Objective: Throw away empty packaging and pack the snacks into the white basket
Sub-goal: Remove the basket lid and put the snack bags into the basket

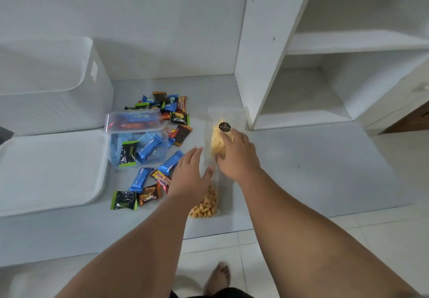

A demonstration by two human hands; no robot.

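The snacks lie spilled across a low white surface [301, 170], where every packet can be seen and sorted before it goes into the white basket [53, 84], which waits at about ten o'clock from the pile with its lid [51, 170] laid flat at about eight o'clock. A clear tub [139, 144] lies tipped on its side among the wrapped bars [148, 147], mouth open, so its contents slide out easily.

Both arms reach forward and down from the six o'clock edge. The right hand [236, 151] rests palm-down on a clear bag of yellow crisps [220, 140], fingers curled over it as if closing a grip; whether the bag is actually clamped I cannot tell. The left hand [190, 172] is spread, fingers together and flat, hovering just beside a second clear bag holding golden nuts [206, 203], which lies at six o'clock from the crisps. It seems poised to help gather the bags.
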